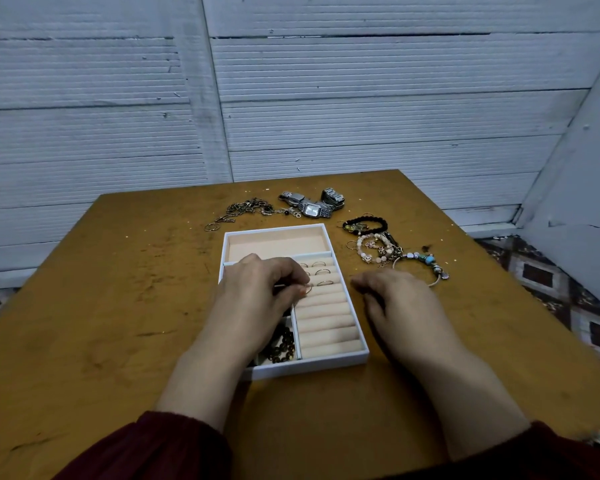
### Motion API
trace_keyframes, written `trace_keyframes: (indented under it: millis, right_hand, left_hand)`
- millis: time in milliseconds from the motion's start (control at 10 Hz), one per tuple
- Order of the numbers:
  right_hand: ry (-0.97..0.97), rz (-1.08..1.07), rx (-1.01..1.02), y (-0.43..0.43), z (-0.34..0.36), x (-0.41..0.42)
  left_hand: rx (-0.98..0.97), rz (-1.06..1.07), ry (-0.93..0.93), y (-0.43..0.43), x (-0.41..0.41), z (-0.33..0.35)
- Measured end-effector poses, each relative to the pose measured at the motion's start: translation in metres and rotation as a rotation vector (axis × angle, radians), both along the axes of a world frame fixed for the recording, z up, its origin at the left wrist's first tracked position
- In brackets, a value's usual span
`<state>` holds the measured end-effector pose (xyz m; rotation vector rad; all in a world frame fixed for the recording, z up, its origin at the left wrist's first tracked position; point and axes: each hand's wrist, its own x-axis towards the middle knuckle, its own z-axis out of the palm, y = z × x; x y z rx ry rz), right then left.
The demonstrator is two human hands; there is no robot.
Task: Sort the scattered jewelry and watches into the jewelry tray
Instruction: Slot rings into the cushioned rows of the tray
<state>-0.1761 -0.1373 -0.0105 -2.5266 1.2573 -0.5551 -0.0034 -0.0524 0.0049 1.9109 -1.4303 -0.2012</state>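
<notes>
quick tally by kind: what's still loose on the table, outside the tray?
Watches: 2, silver metal
Bracelets: 3: black beaded, pink beaded, charm bangle with blue beads
Chain necklace tangle: 1 pile; strands can't be counted
Total: 6 groups. A few small loose rings among them are too small to count.
</notes>
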Motion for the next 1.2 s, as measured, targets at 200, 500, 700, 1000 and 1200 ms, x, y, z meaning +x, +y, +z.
trace_keyframes:
  millis: [200,500,700,1000,1200]
  right_hand:
    - [0.155,0.057,0.056,0.0048,-0.0025,0.0020]
    - [0.220,0.066,0.109,0.0046,-0.0020,0.0048]
    - [0.215,0.063,0.117,0.0045,-0.0017,0.0057]
    - [0.212,0.063,0.114,0.0060,-0.0004,0.0044]
    - [0.203,0.063,0.117,0.0053,-0.0009,0.0052]
  left_hand:
    - [0.029,-0.020,-0.056,0.0020,-0.0049,0.0013]
    - [0.017,-0.035,-0.156,0.0032,-0.0075,0.0028]
    - [0.041,-0.047,-0.244,0.0007,-0.0043,0.0003]
    - [0.077,-0.035,-0.294,0.0014,-0.0068,0.0023]
    - [0.117,-0.030,-0.312,0.0016,-0.0072,0.0039]
